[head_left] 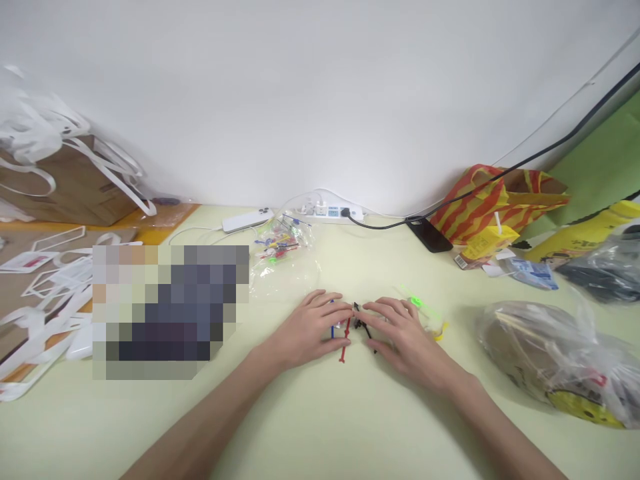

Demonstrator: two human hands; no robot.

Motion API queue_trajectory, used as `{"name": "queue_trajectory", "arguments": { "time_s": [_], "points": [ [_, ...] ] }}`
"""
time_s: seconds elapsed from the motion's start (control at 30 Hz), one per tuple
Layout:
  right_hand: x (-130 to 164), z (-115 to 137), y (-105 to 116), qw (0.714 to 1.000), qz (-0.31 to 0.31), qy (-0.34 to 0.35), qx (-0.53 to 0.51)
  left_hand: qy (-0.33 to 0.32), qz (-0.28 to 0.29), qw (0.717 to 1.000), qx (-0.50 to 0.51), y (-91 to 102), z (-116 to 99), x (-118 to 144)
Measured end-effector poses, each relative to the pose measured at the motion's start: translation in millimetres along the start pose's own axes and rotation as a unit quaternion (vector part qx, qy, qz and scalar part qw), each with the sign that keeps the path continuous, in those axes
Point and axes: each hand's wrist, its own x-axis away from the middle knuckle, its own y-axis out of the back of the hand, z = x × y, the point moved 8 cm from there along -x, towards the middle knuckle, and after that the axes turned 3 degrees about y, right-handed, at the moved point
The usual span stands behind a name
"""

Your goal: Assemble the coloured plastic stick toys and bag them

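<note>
Both hands are low over the middle of the pale table. My left hand [320,327] is open, its fingers stretched out over a thin red plastic stick [345,343] with small knobs and a blue stick [333,320]. Opposite it, my right hand [397,333] is also open, fingers apart and touching or hovering at a thin black plastic piece [370,335] with a pointed tip. The fingers partly hide these pieces. Just beyond my right hand lie a bright green piece [416,302] and a yellow piece [440,331], seemingly in clear wrap.
A clear bag of small coloured plastic pieces [280,247] lies behind my left hand. Along the wall is a power strip [333,212]. To the right are a black phone [430,235], a striped bag [480,207] and a wrapped bundle [540,353]. A blurred patch covers the left.
</note>
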Motion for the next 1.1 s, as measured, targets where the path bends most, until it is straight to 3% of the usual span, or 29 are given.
{"name": "queue_trajectory", "arguments": {
  "time_s": [0.2,0.37,0.5,0.67,0.97,1.1],
  "points": [
    [2.0,-9.2,11.4,0.999,-0.038,-0.019,0.009,0.008,-0.019,1.0,-0.011,0.7,1.2,0.0],
    [21.6,-56.0,49.6,0.978,-0.153,-0.134,0.043,0.016,-0.029,0.999,-0.03,3.3,-1.8,0.0],
    [32.3,-82.7,55.7,0.976,-0.135,-0.158,0.062,-0.006,-0.027,0.998,-0.064,2.7,-22.2,-6.4],
    [36.0,-93.2,51.5,0.979,-0.094,-0.17,0.055,-0.06,0.003,0.995,-0.074,-11.1,-48.8,-15.6],
    [26.5,-74.6,40.2,0.989,-0.035,-0.141,0.022,-0.073,0.0,0.996,-0.044,-14.8,-37.7,-2.5],
    [30.2,-80.5,44.6,0.987,-0.058,-0.144,0.045,-0.087,-0.004,0.995,-0.041,-12.6,-41.8,-3.4]
  ]
}}
